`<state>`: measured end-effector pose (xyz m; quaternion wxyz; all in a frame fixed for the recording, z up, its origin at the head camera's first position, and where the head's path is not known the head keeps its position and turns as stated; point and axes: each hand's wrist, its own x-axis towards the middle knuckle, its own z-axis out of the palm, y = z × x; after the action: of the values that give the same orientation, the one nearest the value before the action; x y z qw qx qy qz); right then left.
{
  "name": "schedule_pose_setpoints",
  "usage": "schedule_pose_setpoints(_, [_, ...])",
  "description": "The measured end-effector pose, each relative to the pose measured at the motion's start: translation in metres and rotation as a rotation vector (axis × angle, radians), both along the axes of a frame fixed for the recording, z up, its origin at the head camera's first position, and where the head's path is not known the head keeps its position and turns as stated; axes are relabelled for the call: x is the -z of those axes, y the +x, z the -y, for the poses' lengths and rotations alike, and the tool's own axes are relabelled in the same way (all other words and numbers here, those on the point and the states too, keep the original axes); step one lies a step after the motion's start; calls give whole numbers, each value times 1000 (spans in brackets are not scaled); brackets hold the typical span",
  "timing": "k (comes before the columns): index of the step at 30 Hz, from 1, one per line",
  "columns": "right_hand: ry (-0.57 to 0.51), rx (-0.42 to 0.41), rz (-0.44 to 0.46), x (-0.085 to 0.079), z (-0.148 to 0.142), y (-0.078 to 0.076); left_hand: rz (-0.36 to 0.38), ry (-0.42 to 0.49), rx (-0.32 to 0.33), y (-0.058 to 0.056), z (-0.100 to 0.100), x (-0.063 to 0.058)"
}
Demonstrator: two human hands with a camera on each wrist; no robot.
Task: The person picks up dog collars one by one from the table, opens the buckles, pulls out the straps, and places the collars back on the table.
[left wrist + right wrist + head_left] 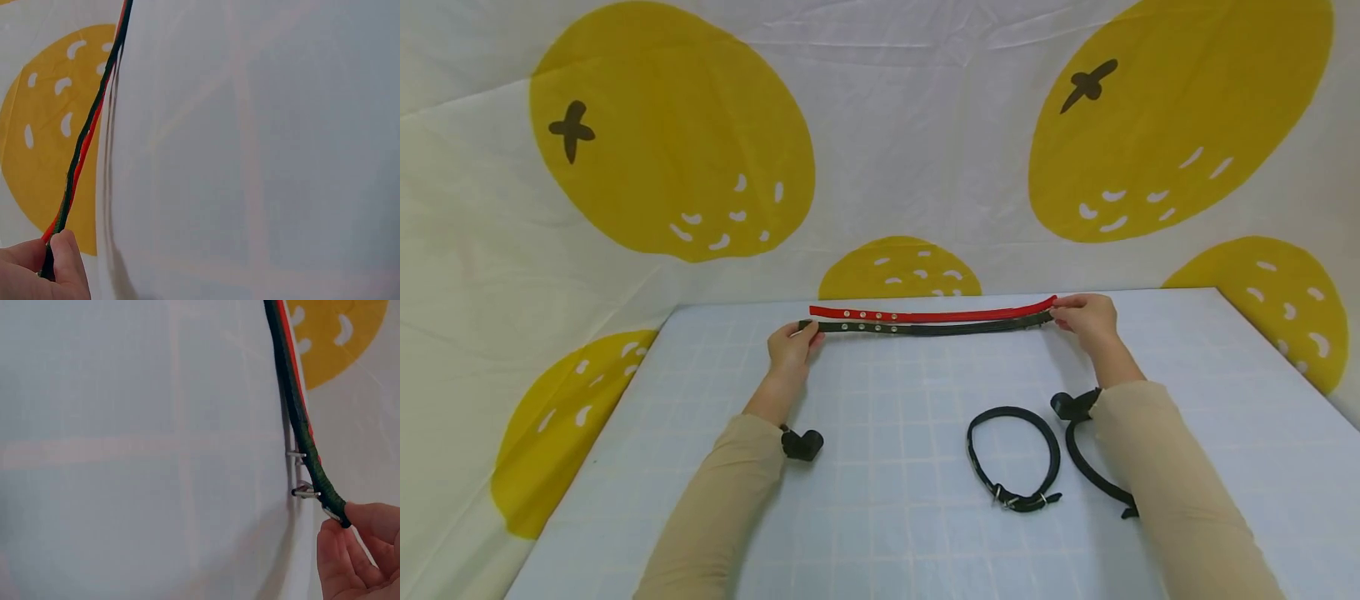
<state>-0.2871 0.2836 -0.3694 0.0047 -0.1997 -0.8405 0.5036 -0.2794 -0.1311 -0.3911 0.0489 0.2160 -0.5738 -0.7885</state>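
Observation:
My left hand (790, 347) pinches the left end of a dark green collar (940, 329) between thumb and fingers. The buckle end of this same collar is pinched by my right hand (1088, 318); its metal buckle (306, 492) shows just beyond the fingertips in the right wrist view. Stretched out lengthwise, the collar has a row of metal eyelets near its left end. A red collar (940, 317) of similar length runs alongside, just behind it, its right end close by my right fingertips.
One black collar (1055, 446) lies buckled in a loop on the checked table (880, 500). A second looped black collar (1093, 477) is partly hidden under my right sleeve. Behind the table's far edge hangs a white cloth (917, 150) with yellow fruit shapes.

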Motion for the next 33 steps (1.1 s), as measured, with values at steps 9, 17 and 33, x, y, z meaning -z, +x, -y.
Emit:
schedule_pose_setpoints(9, [45,-100,42,-8,-8,6,77,-70,38,7,18,-4])
schedule_pose_setpoints(17, [121,-262,27,-26,-18,16,74,-117,111,10,34,-9])
schedule_pose_setpoints(33, [341,-558,-95,-46,-31,58,-6,-544,426,35,25,-12])
